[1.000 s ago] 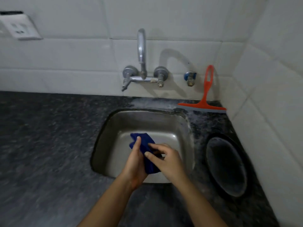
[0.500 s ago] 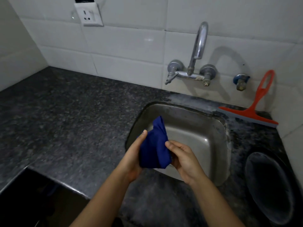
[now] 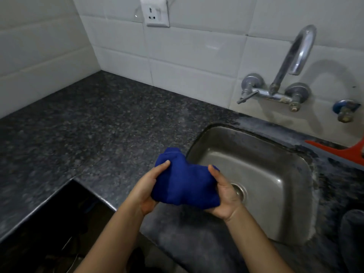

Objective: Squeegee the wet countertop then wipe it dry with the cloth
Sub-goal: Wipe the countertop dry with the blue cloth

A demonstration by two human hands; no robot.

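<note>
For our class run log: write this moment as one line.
left hand: grips blue cloth | right hand: grips blue cloth | red squeegee: resting on countertop behind sink, untouched

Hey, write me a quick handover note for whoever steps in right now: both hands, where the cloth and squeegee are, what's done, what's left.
Left hand: grips the blue cloth from its left side.
Right hand: grips the same cloth from the right.
Cloth: bunched up, held over the front left corner of the sink, apparently clear of the countertop.
Squeegee: lying behind the sink at the right edge of view, in neither hand.
Done: squeegeeing looks finished, since the tool is put aside; how wet the stone is, I cannot tell.
Left: wipe the countertop dry with the cloth.
</note>
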